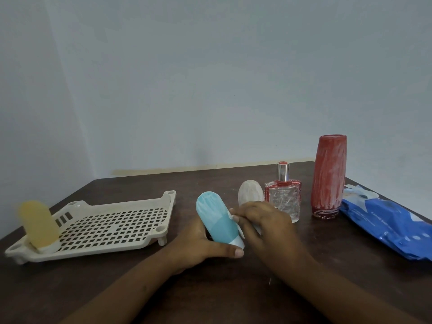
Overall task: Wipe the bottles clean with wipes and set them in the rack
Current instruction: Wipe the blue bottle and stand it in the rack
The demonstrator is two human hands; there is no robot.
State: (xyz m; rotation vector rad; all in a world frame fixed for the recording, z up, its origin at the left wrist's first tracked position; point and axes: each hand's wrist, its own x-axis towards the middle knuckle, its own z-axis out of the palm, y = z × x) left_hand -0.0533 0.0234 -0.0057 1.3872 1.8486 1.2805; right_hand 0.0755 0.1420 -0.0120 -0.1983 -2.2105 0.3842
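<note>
Bare pale wall behind a dark worktop [121, 190]; a blue bottle [215, 218] is being wiped.
Head view: the left hand [198, 249] grips the blue bottle tilted, cap low, baring its side to the right hand [264, 223], whose curled fingers press a scrap of wipe [231, 215] onto it. The rack [93, 250] lies left, within reach, a yellow bottle [38, 222] standing in its near corner. The white bottle [250, 191], glass bottle [282, 199] and red bottle [328, 176] wait beside the pack [385, 225], seemingly unwiped.
</note>
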